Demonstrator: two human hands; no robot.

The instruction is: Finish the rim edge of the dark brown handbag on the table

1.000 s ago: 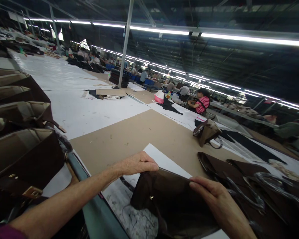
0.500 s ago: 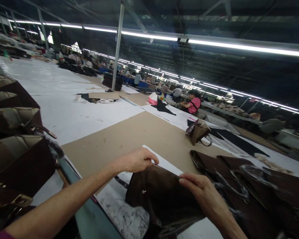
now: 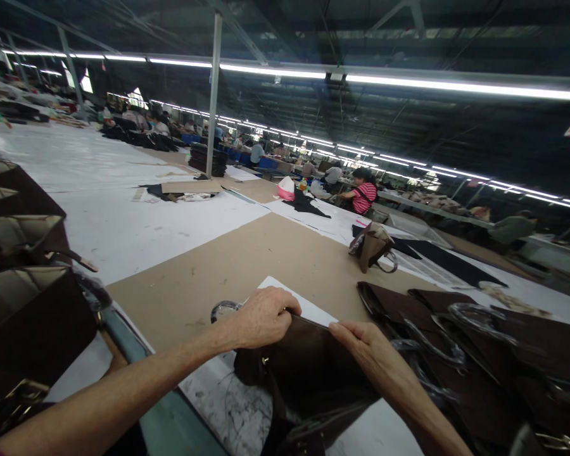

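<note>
At six o'clock on the tabletop [image 3: 247, 253]: dark brown handbag [image 3: 308, 380], mouth spread for access. Left hand [image 3: 261, 315] and right hand [image 3: 361, 345] both clamped on its top rim, pulling apart. Flattened brown bags [image 3: 456, 348] stacked at three o'clock.

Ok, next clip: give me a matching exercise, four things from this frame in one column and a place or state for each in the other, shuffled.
Things:
1. dark brown bag
2. small brown handbag
3. white sheet
4. row of open bags

Places or states:
A. standing alone, farther out on the brown board
B. lined up along the left edge of the table
C. held at its top edge by the left hand and right hand
D. lying flat, partly under the held bag

Pairs: 1-C, 2-A, 3-D, 4-B
</note>
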